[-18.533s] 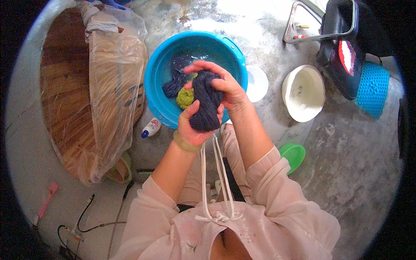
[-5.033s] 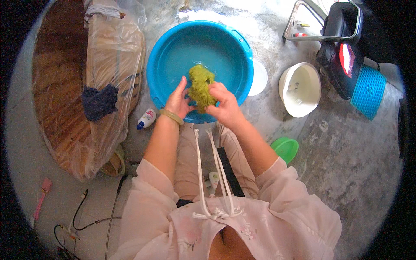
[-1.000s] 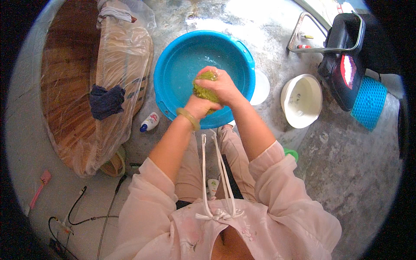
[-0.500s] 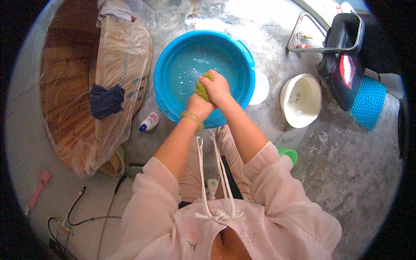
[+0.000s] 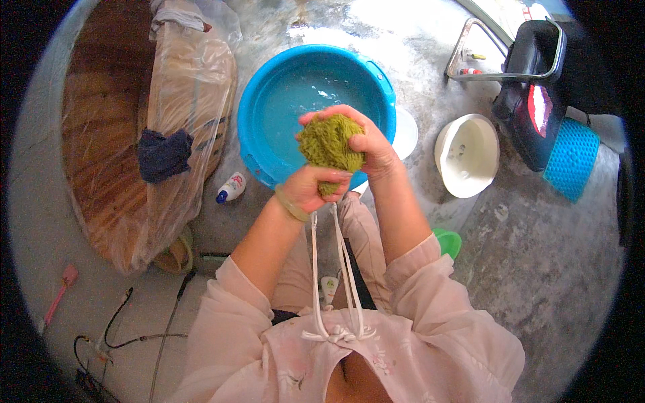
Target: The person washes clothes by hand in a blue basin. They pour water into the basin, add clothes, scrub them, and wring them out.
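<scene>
Presently bunched between both hands, over the near side of a blue basin (image 5: 267, 87) with water (image 5: 289, 124) in it: a shaggy yellow-green bundle (image 5: 329, 143). Left hand (image 5: 304, 191) clenched round its lower end, thumb across the front; right hand (image 5: 377, 148) wrapped over the upper right side, thumb pressed in front, fingers partly hidden behind. Likely to drip onto the trousers (image 5: 359, 228) or the grey floor (image 5: 531, 269) if squeezed this close to the near edge — better kept farther over the water. Also liable to slip and splash with any loosening of probably damp fingers — or to stretch, if twisted too hard. At risk too, farther left: a dark blue cloth (image 5: 164, 156) on a clear plastic sheet (image 5: 185, 87), apt to slide off if knocked.
</scene>
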Action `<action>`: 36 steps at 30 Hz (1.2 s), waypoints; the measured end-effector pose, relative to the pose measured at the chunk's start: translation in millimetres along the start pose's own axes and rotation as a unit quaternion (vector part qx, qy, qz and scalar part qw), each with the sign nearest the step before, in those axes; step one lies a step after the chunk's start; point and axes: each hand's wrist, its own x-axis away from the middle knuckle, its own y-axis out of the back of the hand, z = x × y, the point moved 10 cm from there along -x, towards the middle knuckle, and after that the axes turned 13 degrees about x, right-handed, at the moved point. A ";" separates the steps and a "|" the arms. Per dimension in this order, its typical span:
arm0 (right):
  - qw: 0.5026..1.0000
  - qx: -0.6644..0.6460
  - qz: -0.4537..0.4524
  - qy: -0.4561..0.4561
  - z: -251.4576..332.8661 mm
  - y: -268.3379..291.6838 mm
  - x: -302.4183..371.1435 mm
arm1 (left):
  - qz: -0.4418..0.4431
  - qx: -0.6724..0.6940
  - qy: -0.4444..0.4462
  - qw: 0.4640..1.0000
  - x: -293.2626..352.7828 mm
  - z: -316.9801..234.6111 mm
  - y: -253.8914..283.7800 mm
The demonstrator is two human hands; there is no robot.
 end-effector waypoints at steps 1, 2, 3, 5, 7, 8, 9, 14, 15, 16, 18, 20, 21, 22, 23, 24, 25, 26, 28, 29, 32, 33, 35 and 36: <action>0.999 0.030 0.006 -0.015 -1.8 0.6 0.2 | -0.016 -0.028 -0.020 0.999 -0.3 -1.0 1.1; 0.996 0.081 -0.010 -0.039 -5.9 3.0 0.0 | -0.031 -0.055 -0.039 0.997 0.0 -2.9 1.8; 0.989 0.132 -0.027 -0.062 -2.2 2.8 -0.3 | -0.054 -0.071 -0.047 0.995 -0.3 -3.3 1.5; 0.975 0.188 -0.078 -0.090 0.8 5.2 -0.4 | -0.099 -0.104 -0.063 0.988 1.7 -6.3 -3.0; 0.959 0.234 -0.126 -0.096 0.3 16.5 -1.1 | -0.140 -0.143 -0.104 0.974 1.6 -14.0 -11.5; 0.950 0.257 -0.150 -0.098 -0.2 22.7 -1.4 | -0.160 -0.161 -0.124 0.966 1.4 -17.8 -12.5; 0.941 0.269 -0.178 -0.099 0.6 26.8 -2.4 | -0.168 -0.202 -0.147 0.954 0.7 -23.2 -12.6; 0.848 0.457 -0.252 -0.088 -8.1 43.0 -12.9 | -0.119 -0.700 -0.328 0.623 -24.4 -51.1 12.2; 0.822 0.492 -0.272 -0.091 -9.0 47.2 -12.8 | -0.140 -0.696 -0.304 0.635 -27.1 -52.7 19.9; 0.804 0.510 -0.284 -0.109 -13.6 50.5 -12.1 | -0.161 -0.690 -0.280 0.648 -28.9 -53.7 27.8; 0.767 0.545 -0.306 -0.145 -20.8 54.8 -10.9 | -0.215 -0.671 -0.233 0.670 -29.6 -57.0 41.7; 0.738 0.577 -0.314 -0.155 -25.6 55.1 -12.8 | -0.278 -0.643 -0.184 0.690 -26.4 -61.7 53.8; 0.723 0.592 -0.316 -0.160 -28.9 54.9 -14.3 | -0.279 -0.648 -0.192 0.682 -26.0 -64.4 56.1; 0.712 0.605 -0.316 -0.164 -33.8 55.9 -16.1 | -0.280 -0.653 -0.200 0.675 -26.2 -66.8 61.0; 0.700 0.618 -0.316 -0.169 -39.4 57.6 -17.8 | -0.281 -0.658 -0.208 0.667 -25.7 -69.0 64.5; 0.687 0.631 -0.316 -0.173 -42.8 58.0 -19.0 | -0.287 -0.662 -0.198 0.664 -26.1 -69.9 69.3; 0.679 0.639 -0.316 -0.177 -46.4 58.0 -19.1 | -0.292 -0.666 -0.188 0.660 -26.2 -70.6 73.9; 0.670 0.647 -0.316 -0.180 -49.7 57.7 -18.9 | -0.297 -0.671 -0.178 0.656 -25.8 -71.0 78.4; 0.663 0.656 -0.310 -0.187 -56.2 56.7 -18.7 | -0.319 -0.666 -0.134 0.661 -22.7 -70.4 87.9; 0.663 0.657 -0.304 -0.190 -60.2 56.8 -17.8 | -0.329 -0.662 -0.112 0.663 -20.6 -69.9 92.3; 0.699 0.628 -0.308 -0.152 -56.7 49.4 -10.6 | -0.328 -0.690 -0.082 0.640 -9.4 -70.3 74.3; 0.719 0.610 -0.308 -0.130 -55.1 42.2 -8.9 | -0.351 -0.684 -0.100 0.632 1.7 -76.2 70.0; 0.762 0.554 -0.326 -0.076 -45.3 35.9 -1.2 | -0.395 -0.672 -0.135 0.612 23.1 -86.5 64.3; 0.780 0.526 -0.336 -0.048 -37.3 33.8 3.0 | -0.387 -0.652 -0.168 0.630 27.6 -90.6 61.8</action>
